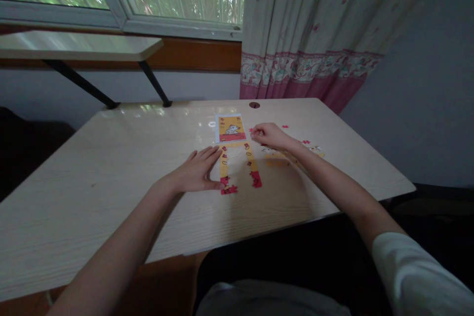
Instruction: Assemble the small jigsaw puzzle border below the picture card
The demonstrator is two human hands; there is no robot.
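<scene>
A jigsaw puzzle frame (223, 167) of yellow and red pieces lies joined along its top and both sides. My left hand (200, 170) rests flat with fingers spread at its left side, the thumb touching the lower left pieces. Just above the frame lies a picture card (232, 128) showing a white animal on yellow and red. My right hand (267, 134) is to the right of the card, fingers curled together by a small red puzzle piece (251, 130). Whether a piece is in those fingers is hidden. Loose puzzle pieces (276, 162) lie partly behind my right forearm.
More red pieces (305, 141) lie to the right on the pale wooden table (126, 158). A raised shelf (81, 47) on black legs stands at the back left. A round cable hole (254, 105) is near the back edge, before a curtain (296, 34) and window.
</scene>
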